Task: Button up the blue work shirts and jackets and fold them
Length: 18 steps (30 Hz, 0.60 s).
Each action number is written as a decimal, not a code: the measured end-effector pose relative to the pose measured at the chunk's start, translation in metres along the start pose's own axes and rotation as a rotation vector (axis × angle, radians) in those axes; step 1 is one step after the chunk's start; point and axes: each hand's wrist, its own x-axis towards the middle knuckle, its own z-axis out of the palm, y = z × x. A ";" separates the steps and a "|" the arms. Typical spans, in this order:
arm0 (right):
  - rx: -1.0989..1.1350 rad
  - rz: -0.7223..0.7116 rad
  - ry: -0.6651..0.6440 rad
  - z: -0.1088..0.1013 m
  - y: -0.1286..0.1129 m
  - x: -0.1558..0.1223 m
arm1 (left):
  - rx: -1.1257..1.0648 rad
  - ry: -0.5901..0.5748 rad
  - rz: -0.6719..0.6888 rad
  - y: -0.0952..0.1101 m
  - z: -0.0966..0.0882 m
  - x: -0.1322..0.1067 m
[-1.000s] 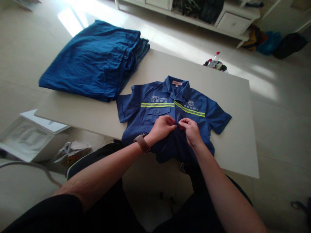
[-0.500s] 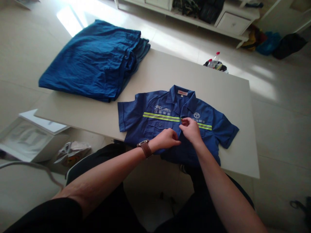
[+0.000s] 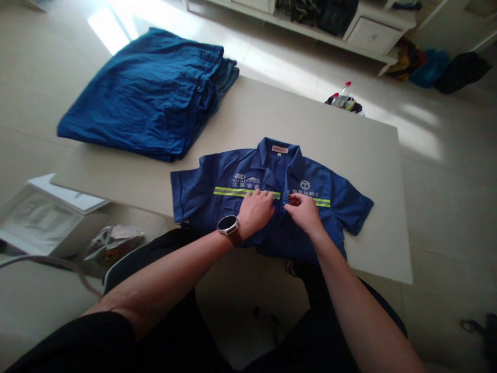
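A blue short-sleeved work shirt lies front up near the table edge, collar pointing away from me. It has white printed lettering and a yellow and grey reflective stripe across the chest. My left hand, with a watch on its wrist, is back up on the chest beside the front opening; its fingers curl down onto the cloth at the stripe, fingertips partly hidden. Across the opening, my right hand pinches the other front edge at stripe height. The shirt's lower part hangs over the table edge toward my lap.
A stack of folded blue cloth lies on the left of the white table. Bottles with red caps stand beyond the far edge. On the floor at left are a white box and a plastic bag. A white cabinet stands behind.
My left hand has moved left and up from the opening onto the chest cloth. The shirt has shifted left on the table. My right hand stays close to the front edge.
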 end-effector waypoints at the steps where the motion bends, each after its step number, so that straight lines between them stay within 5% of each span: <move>1: 0.008 -0.008 -0.024 0.002 0.001 -0.001 | 0.001 -0.001 -0.012 0.000 -0.001 0.002; 18: 0.049 0.033 -0.083 0.008 -0.001 -0.001 | -0.436 0.053 -0.006 -0.010 0.028 0.024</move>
